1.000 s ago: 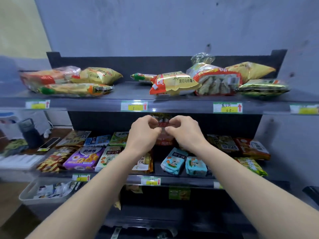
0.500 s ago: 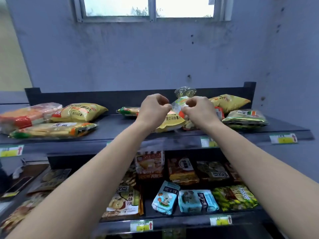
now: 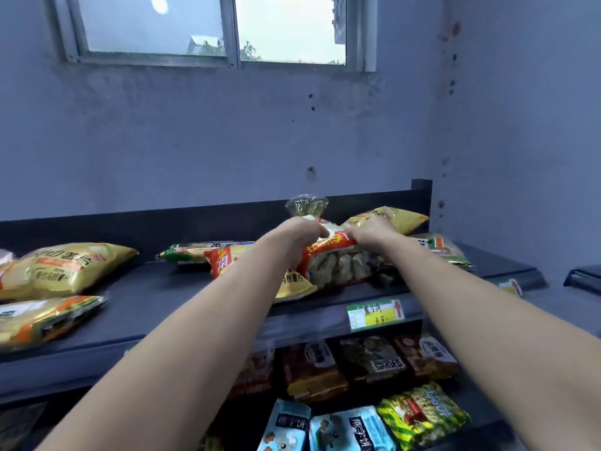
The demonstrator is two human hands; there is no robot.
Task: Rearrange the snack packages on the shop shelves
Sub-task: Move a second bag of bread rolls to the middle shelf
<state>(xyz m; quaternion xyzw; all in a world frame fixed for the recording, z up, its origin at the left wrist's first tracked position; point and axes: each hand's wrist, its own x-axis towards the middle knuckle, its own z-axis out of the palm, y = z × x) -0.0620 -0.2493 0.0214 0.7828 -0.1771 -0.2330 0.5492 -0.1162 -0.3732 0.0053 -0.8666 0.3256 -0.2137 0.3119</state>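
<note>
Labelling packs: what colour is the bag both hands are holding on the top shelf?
Red band with yellow lettering over a clear body; head view, the only one.

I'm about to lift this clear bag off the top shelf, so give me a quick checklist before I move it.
1. Left hand grip on the clear bag: ok, fingers curled at its top.
2. Right hand grip: ok, same edge.
3. Bag free of neighbours: not ok, it lies partly on the yellow chip bag.
4. Bare top shelf space to the left: ok.
5. Bag seal intact: cannot tell.
</note>
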